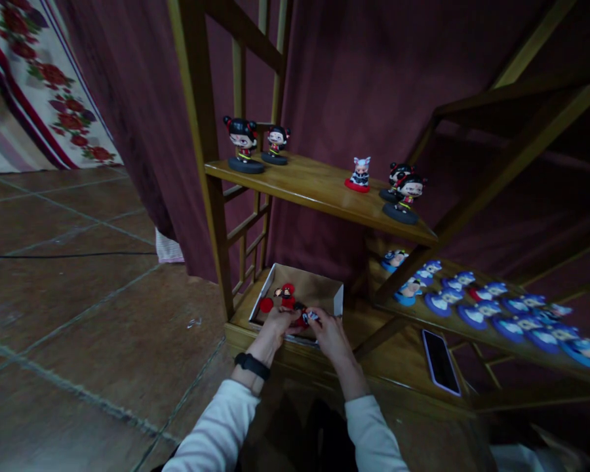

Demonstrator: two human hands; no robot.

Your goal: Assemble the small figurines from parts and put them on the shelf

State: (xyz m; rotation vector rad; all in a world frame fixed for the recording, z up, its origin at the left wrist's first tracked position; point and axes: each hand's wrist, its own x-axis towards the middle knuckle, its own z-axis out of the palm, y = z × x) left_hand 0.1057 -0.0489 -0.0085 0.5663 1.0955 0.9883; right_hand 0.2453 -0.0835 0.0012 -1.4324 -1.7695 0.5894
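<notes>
Both hands are over a shallow white cardboard box (332,298) on the bottom shelf. Between them is a small figurine (311,316) with white, black and red parts, mostly covered by fingers. My right hand (330,333) pinches its right side. My left hand (279,322), below a black wristband, has its fingers closed at the figurine's lower left; the fingertips are partly hidden. Inside the box, left of the hands, lie a red figurine (288,292) and a round red piece (266,305).
Figurines on dark bases (246,164) and a small one on a red base (360,176) stand on the wooden shelf (314,180) above. Several blue-based figurines (476,313) fill the right shelf. A phone (440,362) lies on the lower board. A slanted wooden post (413,262) rises right of the box.
</notes>
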